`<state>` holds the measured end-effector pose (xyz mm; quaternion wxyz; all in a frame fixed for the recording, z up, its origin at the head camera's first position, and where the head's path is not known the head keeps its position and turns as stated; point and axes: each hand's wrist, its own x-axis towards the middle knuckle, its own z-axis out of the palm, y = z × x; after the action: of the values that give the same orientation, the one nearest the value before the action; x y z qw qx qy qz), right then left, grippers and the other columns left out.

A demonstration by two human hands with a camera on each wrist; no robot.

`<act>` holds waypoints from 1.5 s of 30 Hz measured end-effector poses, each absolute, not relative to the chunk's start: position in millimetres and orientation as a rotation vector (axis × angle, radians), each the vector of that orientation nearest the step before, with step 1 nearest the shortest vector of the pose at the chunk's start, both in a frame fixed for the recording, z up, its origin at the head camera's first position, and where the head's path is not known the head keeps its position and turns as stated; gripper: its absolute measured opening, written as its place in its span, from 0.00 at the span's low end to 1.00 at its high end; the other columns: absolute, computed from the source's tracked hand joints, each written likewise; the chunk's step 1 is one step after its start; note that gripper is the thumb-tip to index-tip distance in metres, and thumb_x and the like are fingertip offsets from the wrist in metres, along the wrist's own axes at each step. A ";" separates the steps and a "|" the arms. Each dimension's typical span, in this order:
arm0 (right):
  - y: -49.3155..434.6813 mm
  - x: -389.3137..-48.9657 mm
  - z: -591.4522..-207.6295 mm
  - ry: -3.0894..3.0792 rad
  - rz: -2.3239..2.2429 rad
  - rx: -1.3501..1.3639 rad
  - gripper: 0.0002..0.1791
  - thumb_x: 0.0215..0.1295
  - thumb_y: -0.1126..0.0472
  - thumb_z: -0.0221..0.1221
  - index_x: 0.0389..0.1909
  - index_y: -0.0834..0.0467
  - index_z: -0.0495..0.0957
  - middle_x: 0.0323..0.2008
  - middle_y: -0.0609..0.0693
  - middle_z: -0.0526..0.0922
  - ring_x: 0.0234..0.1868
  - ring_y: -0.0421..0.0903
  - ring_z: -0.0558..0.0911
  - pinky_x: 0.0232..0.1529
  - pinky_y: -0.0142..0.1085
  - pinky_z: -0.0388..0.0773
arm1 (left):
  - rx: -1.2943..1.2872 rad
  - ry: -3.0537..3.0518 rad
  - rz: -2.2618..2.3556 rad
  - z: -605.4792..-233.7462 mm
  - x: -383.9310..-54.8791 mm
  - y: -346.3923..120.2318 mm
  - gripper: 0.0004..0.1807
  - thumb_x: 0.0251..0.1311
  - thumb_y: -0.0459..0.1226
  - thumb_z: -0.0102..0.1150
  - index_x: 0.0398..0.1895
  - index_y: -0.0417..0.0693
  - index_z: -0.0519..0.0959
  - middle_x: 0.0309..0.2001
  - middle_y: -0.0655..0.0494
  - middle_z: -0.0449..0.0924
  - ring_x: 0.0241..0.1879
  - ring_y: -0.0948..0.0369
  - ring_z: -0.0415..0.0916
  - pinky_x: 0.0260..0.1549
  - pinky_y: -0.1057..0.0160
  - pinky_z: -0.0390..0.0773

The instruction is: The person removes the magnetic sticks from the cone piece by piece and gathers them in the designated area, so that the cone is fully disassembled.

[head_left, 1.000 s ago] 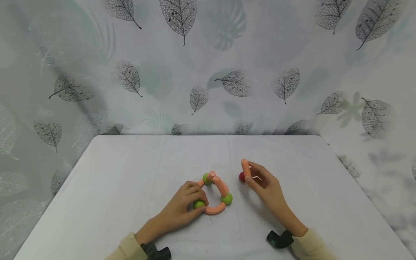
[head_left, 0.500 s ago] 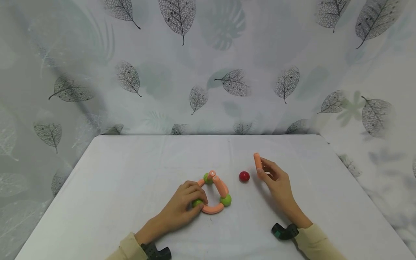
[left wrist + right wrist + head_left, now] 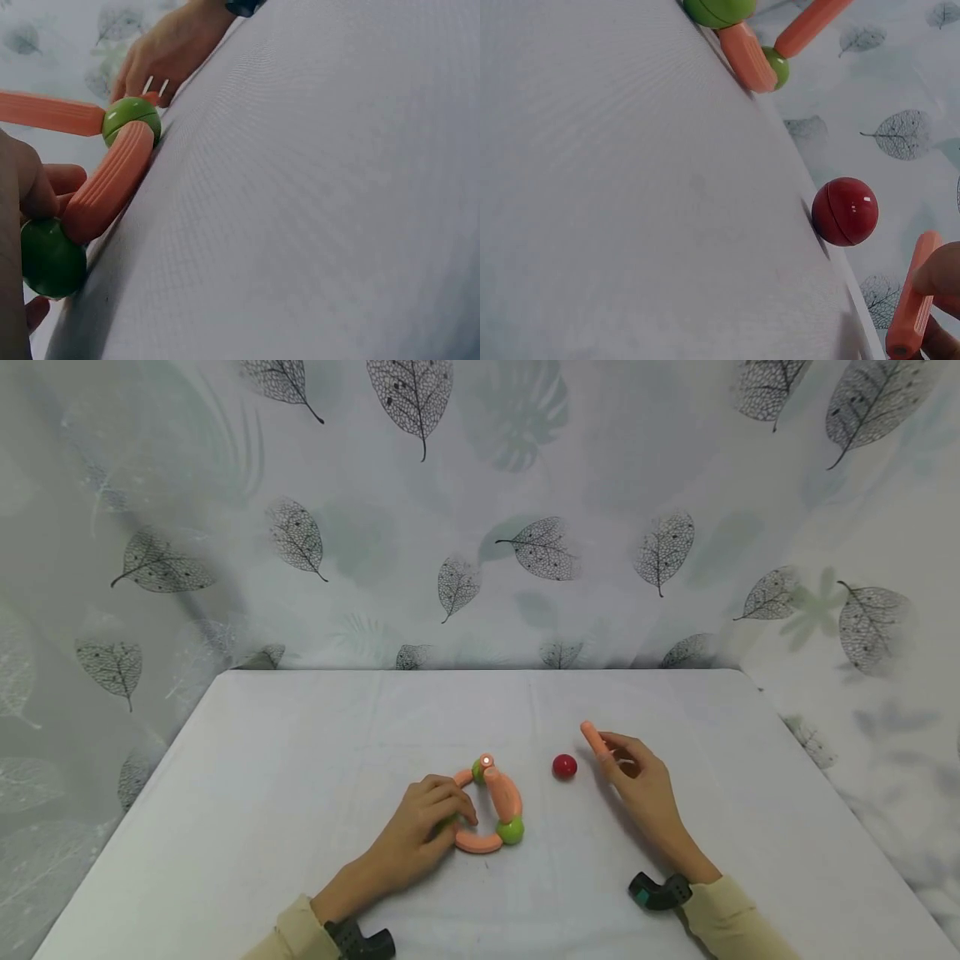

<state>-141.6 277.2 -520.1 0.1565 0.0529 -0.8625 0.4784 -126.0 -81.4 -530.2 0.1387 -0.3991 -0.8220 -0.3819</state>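
Note:
Bent over a ring of orange curved rods and green balls, my left hand grips one green ball at the ring's left side. Orange rods rise from the ring; one upright rod leans up from the right-hand ball. My right hand pinches a separate orange rod between thumb and fingers, above the table. That rod tilts up and to the left. A shiny red ball lies on the table between the ring and my right hand, touched by neither.
A white cloth covers the table. Behind and at both sides hangs a pale curtain with a leaf print. Dark wrist cameras sit on both wrists, below beige sleeves.
My right hand has moved right, away from the red ball, and its rod now tips leftward. The ring has turned and shifted slightly left under my left hand.

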 end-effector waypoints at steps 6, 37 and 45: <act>277.8 -139.1 -521.5 -2.515 1.250 0.108 0.21 0.71 0.63 0.65 0.64 0.54 0.81 0.49 0.52 0.83 0.42 0.34 0.74 0.41 0.21 0.70 | -1.142 -2.395 -1.111 -529.7 -125.2 -81.7 0.21 0.54 0.23 0.52 0.40 0.59 0.83 0.47 0.68 0.82 0.55 0.63 0.73 0.55 0.49 0.69; 277.4 -144.2 -522.7 -2.607 1.087 0.181 0.16 0.67 0.69 0.66 0.55 0.57 0.86 0.49 0.55 0.87 0.47 0.49 0.79 0.46 0.35 0.73 | -1.261 -2.385 -1.045 -530.1 -124.5 -79.2 0.11 0.61 0.51 0.74 0.42 0.64 0.83 0.50 0.71 0.80 0.64 0.55 0.71 0.62 0.44 0.61; 276.1 -144.2 -520.7 -2.620 1.079 0.183 0.18 0.65 0.70 0.66 0.56 0.58 0.85 0.49 0.57 0.86 0.47 0.51 0.77 0.47 0.40 0.70 | -1.259 -2.356 -1.029 -530.9 -124.3 -78.6 0.07 0.60 0.49 0.74 0.37 0.65 0.84 0.50 0.67 0.81 0.62 0.58 0.71 0.63 0.43 0.60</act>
<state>-144.2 276.1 -520.7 0.1506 0.0638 -0.9122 0.3757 -124.3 -78.6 -530.9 0.1393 -0.4355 -0.8151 -0.3559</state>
